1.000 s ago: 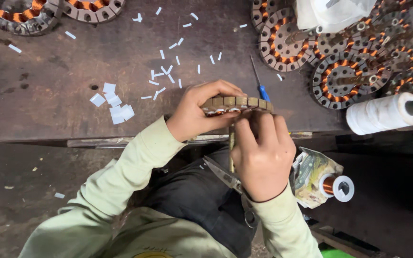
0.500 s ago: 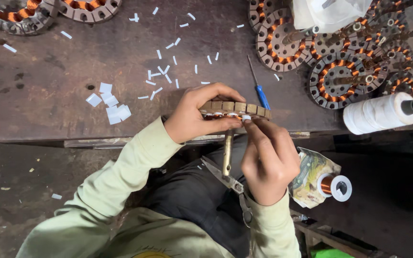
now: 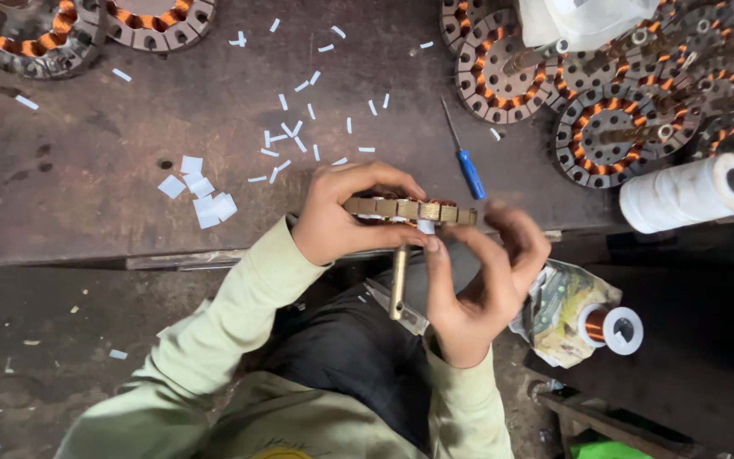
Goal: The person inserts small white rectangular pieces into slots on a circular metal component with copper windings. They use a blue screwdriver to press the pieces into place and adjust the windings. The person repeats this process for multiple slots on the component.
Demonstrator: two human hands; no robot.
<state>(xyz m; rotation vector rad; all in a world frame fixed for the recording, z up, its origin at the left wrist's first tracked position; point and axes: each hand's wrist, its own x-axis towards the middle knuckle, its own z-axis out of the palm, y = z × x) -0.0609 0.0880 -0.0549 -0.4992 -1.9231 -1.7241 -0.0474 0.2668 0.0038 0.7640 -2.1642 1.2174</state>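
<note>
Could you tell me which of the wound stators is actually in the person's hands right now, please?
The stator seen edge-on at the bench's front edge, gripped by the left hand; the right hand works on it. The others lie flat on the bench.

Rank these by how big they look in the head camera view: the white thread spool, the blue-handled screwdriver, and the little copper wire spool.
1. White thread spool, clearly the largest.
2. Copper wire spool and blue-handled screwdriver: unsure. The screwdriver is longer but far thinner, and the wire spool sits lower, off the bench, so apparent sizes are not fairly comparable.
</note>
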